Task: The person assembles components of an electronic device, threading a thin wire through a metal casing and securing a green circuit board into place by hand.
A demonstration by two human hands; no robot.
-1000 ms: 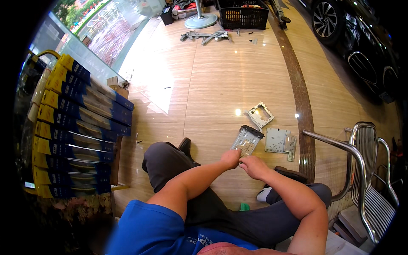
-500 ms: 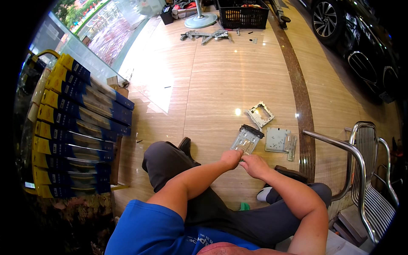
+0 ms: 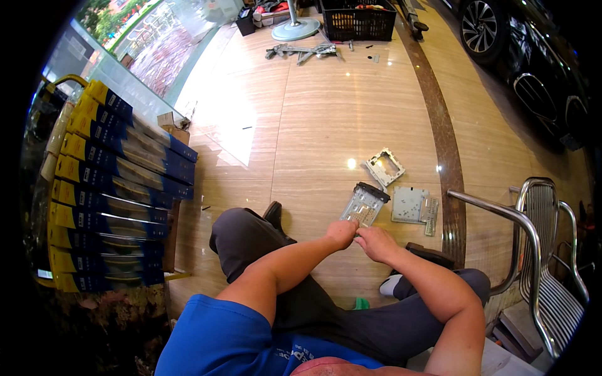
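Note:
A silver metal box-shaped unit with a black front end (image 3: 365,205), like a car stereo with its inside exposed, lies on the floor before my crossed legs. My left hand (image 3: 342,234) is closed at its near left corner, thumb and fingers gripping the edge. Right beside it, my right hand (image 3: 377,244) has its fingers curled together at the near end of the unit; what they hold is hidden. Past the black end lies a whitish rectangular frame (image 3: 378,169). To the right are a flat grey metal plate (image 3: 409,205) and a narrow perforated strip (image 3: 430,217).
At left stands a rack of blue and yellow packages (image 3: 113,188). A chrome chair (image 3: 533,238) is close on my right, a black car (image 3: 533,75) beyond it. Far ahead are a black crate (image 3: 357,24), a round stand base (image 3: 296,30) and grey metal parts (image 3: 302,51).

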